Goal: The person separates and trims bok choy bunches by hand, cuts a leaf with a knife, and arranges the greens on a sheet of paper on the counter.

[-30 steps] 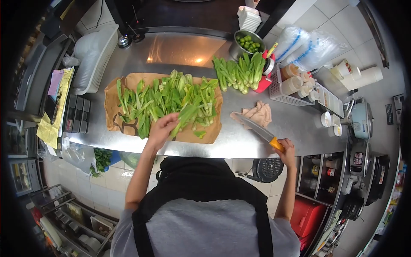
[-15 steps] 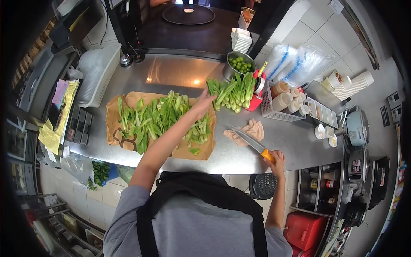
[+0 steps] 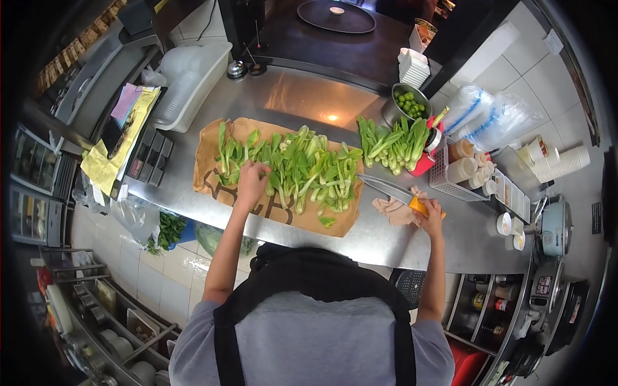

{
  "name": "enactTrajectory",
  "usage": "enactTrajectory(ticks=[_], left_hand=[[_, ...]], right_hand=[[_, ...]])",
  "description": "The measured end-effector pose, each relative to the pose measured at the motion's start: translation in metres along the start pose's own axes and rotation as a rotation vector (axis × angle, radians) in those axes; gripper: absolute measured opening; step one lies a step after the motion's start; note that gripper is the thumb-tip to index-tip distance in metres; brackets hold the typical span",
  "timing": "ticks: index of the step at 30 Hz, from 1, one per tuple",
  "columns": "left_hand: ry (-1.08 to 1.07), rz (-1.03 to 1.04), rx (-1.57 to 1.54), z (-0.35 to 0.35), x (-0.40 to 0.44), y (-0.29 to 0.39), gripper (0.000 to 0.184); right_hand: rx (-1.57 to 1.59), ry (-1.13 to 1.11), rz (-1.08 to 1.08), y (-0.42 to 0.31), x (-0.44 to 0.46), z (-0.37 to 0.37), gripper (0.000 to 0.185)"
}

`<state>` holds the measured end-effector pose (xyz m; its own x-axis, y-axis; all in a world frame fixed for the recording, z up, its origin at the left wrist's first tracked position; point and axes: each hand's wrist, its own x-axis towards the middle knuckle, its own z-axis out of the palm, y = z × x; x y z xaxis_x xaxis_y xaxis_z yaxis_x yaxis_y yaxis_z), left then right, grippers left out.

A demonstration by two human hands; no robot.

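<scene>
Leafy greens lie spread over brown paper on the steel counter. My left hand is at the left part of these greens, fingers bent together; what is between them is too small to tell. My right hand is wrapped round the yellow handle of a knife, its blade pointing left, above a crumpled pinkish cloth. A second bunch of greens lies right of the paper.
A metal pot of green limes stands behind the bunch. To the right are a basket of sauce bottles, small white cups and a lidded cooker. A white bin of plastic containers and notes are at left.
My left hand held a leafy piece, reached right to the second bunch, then came back empty of that piece to the paper's left side. The knife stays in my right hand. The view has shifted.
</scene>
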<state>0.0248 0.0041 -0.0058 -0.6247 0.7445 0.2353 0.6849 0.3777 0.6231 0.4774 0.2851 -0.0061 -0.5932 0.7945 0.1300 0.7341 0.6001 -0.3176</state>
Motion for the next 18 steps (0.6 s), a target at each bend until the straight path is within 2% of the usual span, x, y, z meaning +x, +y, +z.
enactTrajectory(ticks=[4,5,8,12,15,18], left_hand=[[-0.071,0.022,0.184,-0.008,-0.022,0.029,0.014],[-0.148,-0.073,0.259,-0.002,-0.026,0.032,0.021],[-0.208,-0.138,0.327,0.005,-0.034,0.036,0.028],[-0.049,-0.159,0.337,-0.004,-0.037,0.033,0.036],[-0.172,-0.212,0.387,-0.005,-0.035,0.025,0.038],[-0.156,-0.249,0.332,-0.007,-0.036,0.022,0.035]], right_hand=[[-0.092,-0.017,0.031,-0.010,-0.005,-0.004,0.043],[-0.104,-0.011,0.032,-0.014,-0.007,-0.006,0.043],[-0.162,0.083,0.076,-0.026,-0.009,-0.010,0.044],[-0.106,0.285,0.058,-0.075,0.001,-0.029,0.040],[0.100,0.360,-0.135,-0.116,0.022,-0.028,0.037],[0.269,0.300,-0.294,-0.177,0.038,-0.016,0.031]])
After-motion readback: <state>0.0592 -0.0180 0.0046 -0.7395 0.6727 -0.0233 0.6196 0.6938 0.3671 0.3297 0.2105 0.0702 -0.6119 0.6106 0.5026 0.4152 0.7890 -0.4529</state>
